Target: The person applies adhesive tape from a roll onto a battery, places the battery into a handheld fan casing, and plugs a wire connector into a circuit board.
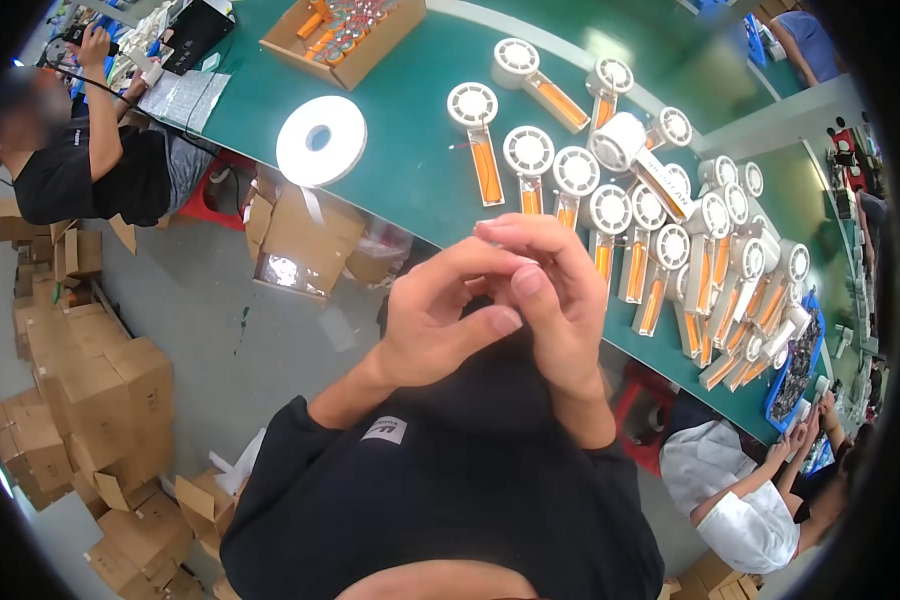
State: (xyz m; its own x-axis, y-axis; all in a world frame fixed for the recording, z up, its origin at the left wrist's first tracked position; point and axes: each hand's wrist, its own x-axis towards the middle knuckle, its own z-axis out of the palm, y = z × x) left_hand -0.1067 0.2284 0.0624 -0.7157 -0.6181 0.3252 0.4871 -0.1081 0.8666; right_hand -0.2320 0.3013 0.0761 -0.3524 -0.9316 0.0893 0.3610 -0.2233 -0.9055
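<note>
My left hand and right hand meet, fingers bunched at the tips, can't tell if on anything; nearest white fans lie just beyond on the counter, probably light, stiff, slick plastic, best held by the round head, off the exposed orange insert.

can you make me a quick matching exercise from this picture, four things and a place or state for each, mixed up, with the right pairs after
Things:
1. white roll
2. white round-headed devices
3. blue tray
4. left hand and right hand

Places and states:
A. close together in front of the black shirt
B. orange showing along many of the handles
C. at the right of the view, with small dark parts in it
D. on the green tabletop, a loose strip hanging past the edge

Right pairs: 1-D, 2-B, 3-C, 4-A
</note>
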